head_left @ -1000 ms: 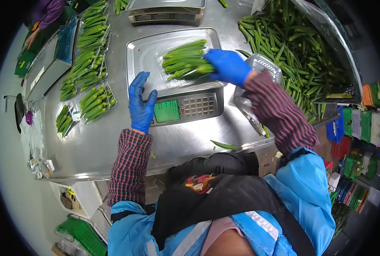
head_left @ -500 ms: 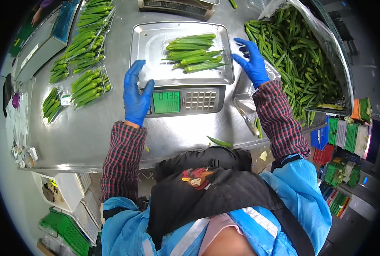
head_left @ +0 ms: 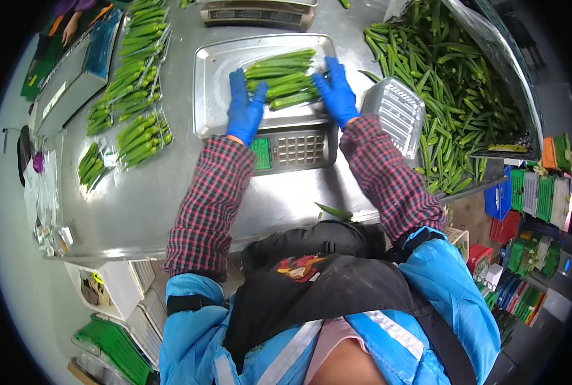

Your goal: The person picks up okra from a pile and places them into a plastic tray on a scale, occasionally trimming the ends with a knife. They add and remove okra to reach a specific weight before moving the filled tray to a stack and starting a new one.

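Note:
A pack of okra (head_left: 289,80) lies on the metal pan (head_left: 212,109) of a digital scale, its pods side by side in what looks like a clear tray. My left hand (head_left: 245,106), blue-gloved, cups the pack's left end, its thumb over the pods and its fingers along the outside. At the opposite end my right hand (head_left: 336,94), gloved alike, has its thumb against the pod tips. Between them the two hands hold the pack, which still appears to rest on the pan. My left hand and sleeve partly cover the scale's green display (head_left: 261,153); the keypad (head_left: 301,148) shows.
Packed okra trays (head_left: 138,80) line the table's left side. On the right, loose okra (head_left: 453,90) fills a lined crate and spills onto the steel table (head_left: 132,212). A clear plastic tray (head_left: 395,115) sits beside my right forearm. A second scale (head_left: 257,16) stands behind.
Both hands have moved inward from the pan's edges onto the ends of the okra pack. My left forearm now covers part of the display. The knife by my right sleeve is now hidden.

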